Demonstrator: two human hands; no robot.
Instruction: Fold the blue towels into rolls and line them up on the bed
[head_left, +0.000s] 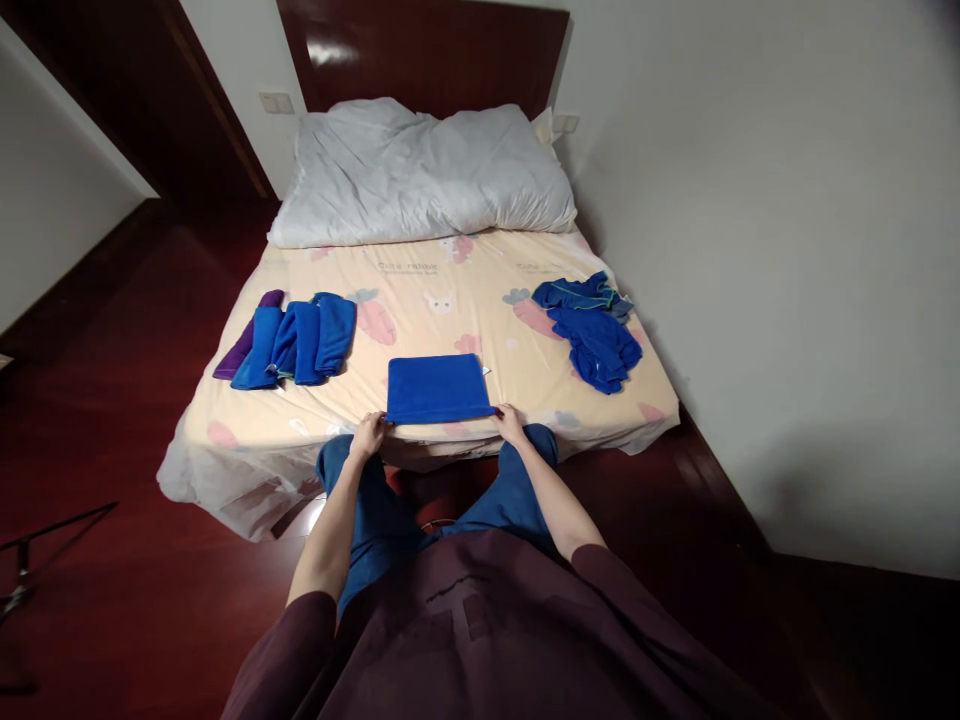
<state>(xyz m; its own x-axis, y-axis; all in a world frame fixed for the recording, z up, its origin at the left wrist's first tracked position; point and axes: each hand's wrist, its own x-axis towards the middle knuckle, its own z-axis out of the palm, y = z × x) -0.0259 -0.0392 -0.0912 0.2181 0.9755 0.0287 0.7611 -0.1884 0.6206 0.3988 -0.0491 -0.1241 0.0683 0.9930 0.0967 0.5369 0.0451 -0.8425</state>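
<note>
A blue towel [438, 388] lies flat as a neat rectangle near the bed's front edge, a small white tag at its right side. My left hand [370, 435] pinches its near left corner. At the near right corner, my right hand [510, 424] has its fingers closed on the same towel. The near edge between my hands looks slightly turned over. To the left lie several rolled or folded cloths, blue ones [335, 333] beside a purple one [244, 345]. A loose heap of crumpled blue cloths [596, 340] sits to the right, some with green edging.
The bed [420, 290] has a pale yellow sheet with carrots and rabbits. A bunched white quilt [435, 170] lies at its head, before a dark wooden headboard [427, 50]. A wall [787, 250] rises on the right. A black stand [45, 535] is on the left floor.
</note>
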